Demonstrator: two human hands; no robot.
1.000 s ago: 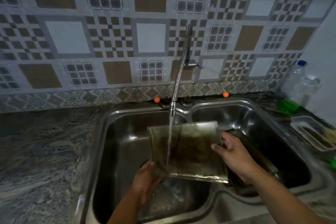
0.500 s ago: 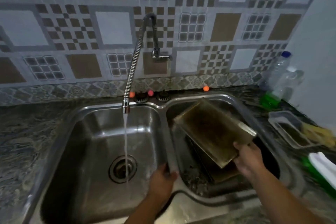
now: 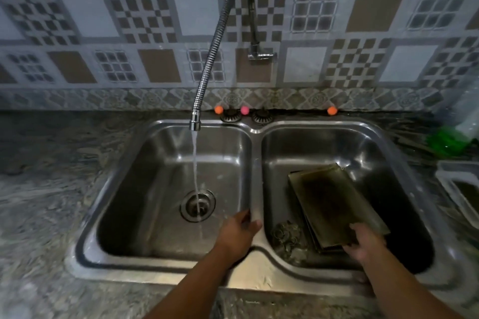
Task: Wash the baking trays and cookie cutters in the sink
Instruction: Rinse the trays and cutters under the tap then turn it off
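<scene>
top tray: baking tray (image 3: 334,202), flat rectangular metal, dark baked-on staining; lies tilted in the right basin on top of a stack of trays (image 3: 315,237) whose edges show under it
right hand: right hand (image 3: 364,242) on the near short edge of the top tray, fingers curled over the rim, so gripping it; thumb side hidden
left hand: left hand (image 3: 239,230) rests on the divider between the basins, fingers loosely bent over the ridge, holding nothing
sink: double steel sink (image 3: 255,129) set in the stone tabletop (image 3: 46,189)
water: faucet (image 3: 207,59) running into the left basin, stream landing on the drain (image 3: 197,205); that basin holds nothing else I can see
cutters: pile of small metal pieces, likely the cookie cutters (image 3: 287,237), on the right basin floor just left of the stack; too blurred to be sure
handling, tray: stiff, thin sheet metal, probably light; wet and likely greasy, so expect slip. Rims are thin, could bite the fingers. Best hold looks like opposite edges with both hands, thumbs inside the lip; a one-hand grip at a short edge gives a long lever and will want to twist
handling, cutters: small, light, thin-edged, tangled together; lift one at a time, by the outer band
risk: pulling the top tray could drag the one under it if they stick wet
soap: green bottle (image 3: 448,141) at the far right, blurred
</scene>
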